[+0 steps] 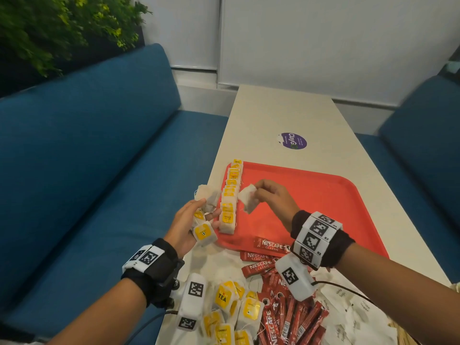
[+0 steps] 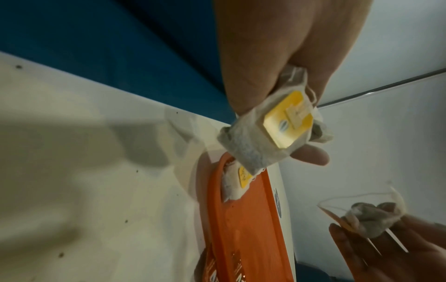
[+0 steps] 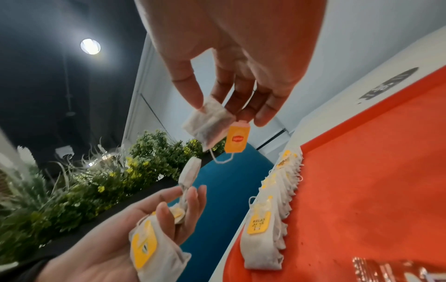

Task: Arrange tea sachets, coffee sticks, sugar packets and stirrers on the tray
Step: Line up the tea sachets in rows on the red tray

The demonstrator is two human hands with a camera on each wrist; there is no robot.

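On the pale rectangular table (image 1: 286,113), a flat red plastic tray (image 1: 311,195) carries a row of white paper tea sachets with yellow tags (image 1: 230,197) along its left edge. Several spare sachets (image 1: 204,232) are cradled in the left hand (image 1: 184,227), fingers loosely curled. One sachet (image 3: 208,120) is pinched at its corner by the right hand (image 1: 273,197). Sachets are judged light, soft and tearable; the paper edge is the preferred hold, not the dangling tag.

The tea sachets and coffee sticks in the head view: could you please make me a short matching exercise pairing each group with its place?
Things:
1. row of tea sachets
2. single tea sachet
3. several tea sachets
4. heap of coffee sticks

Places:
A. on the table, near side
B. pinched by the right hand
C. along the tray edge
D. held in the left hand

Pairs: 1-C, 2-B, 3-D, 4-A
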